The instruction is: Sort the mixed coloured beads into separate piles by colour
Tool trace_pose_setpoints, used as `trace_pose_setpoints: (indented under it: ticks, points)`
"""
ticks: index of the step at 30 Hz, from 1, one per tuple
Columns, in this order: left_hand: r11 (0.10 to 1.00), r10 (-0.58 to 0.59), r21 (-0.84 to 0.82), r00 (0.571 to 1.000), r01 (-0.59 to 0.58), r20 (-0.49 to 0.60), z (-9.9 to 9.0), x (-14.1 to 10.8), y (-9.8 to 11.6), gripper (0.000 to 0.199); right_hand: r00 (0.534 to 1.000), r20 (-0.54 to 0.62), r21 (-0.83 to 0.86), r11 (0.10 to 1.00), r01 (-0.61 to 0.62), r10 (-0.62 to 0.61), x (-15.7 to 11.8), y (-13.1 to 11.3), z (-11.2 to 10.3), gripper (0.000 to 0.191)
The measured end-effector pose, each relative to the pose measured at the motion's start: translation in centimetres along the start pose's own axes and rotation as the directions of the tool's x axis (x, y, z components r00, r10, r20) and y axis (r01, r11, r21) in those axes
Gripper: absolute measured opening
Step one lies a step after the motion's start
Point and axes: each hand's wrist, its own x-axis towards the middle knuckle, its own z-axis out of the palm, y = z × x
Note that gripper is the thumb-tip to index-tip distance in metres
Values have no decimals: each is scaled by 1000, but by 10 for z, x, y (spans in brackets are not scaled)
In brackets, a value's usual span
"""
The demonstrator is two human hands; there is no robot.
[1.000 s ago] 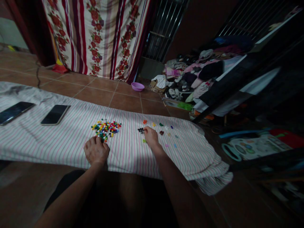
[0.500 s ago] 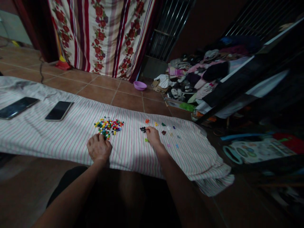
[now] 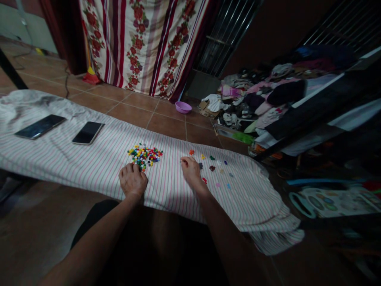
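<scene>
While the left hand (image 3: 133, 180) lies palm-down at the near edge of a mixed pile of coloured pieces (image 3: 145, 154), its grip unclear, the right hand (image 3: 191, 171) curls beside small single-colour clusters (image 3: 212, 168), anything pinched too tiny to tell; beyond the striped cloth (image 3: 169, 180), a purple basin (image 3: 183, 107) sits near a floral curtain (image 3: 143, 51).

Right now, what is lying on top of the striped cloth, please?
On the striped cloth are two dark-screened devices, a mixed pile of coloured pieces and small groups of pieces. The left hand and right hand hide whatever is directly beneath them.
</scene>
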Motion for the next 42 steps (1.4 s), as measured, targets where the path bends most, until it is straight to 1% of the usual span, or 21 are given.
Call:
trace_pose_setpoints:
  ticks: [4,7,12,17,19,21,25,29,35,38,42]
  points:
    - [1000,5,21,1000,-5,4,-2,0,1,21,990,114,77,995,71,-79,-4,-37,18,25]
    - [1000,8,20,1000,-8,-4,-3,0,1,20,978,185,94,992,83,-99,-8,-63,35,24]
    - [1000,5,28,1000,-5,-4,-4,1,2,19,963,267,28,999,35,-41,-9,-99,56,24]
    - [999,2,34,1000,-2,-14,-3,1,1,18,951,302,-99,994,-38,66,-7,-119,65,27]
    - [1000,6,28,1000,-5,-20,-2,1,1,18,950,300,-133,990,-43,82,-9,-122,68,27]
    - [1000,6,20,1000,-6,-24,-1,1,0,18,956,283,-141,989,-33,72,-12,-122,71,26]
    - [1000,1,1,1000,-1,-10,0,1,0,19,977,209,-107,994,-23,45,-19,-119,79,22]
    - [1000,-9,-19,1000,9,7,-1,1,0,22,992,130,-13,1000,8,-6,-23,-113,84,21]
    - [1000,4,21,1000,-4,2,-2,1,0,21,998,49,142,989,32,-39,-24,-108,89,20]
    - [999,10,31,1000,-9,-22,-1,1,0,20,1000,-2,205,978,28,-28,-24,-106,91,21]
    - [999,17,34,999,-15,-39,2,0,-1,19,996,-83,277,961,4,19,-24,-103,94,23]
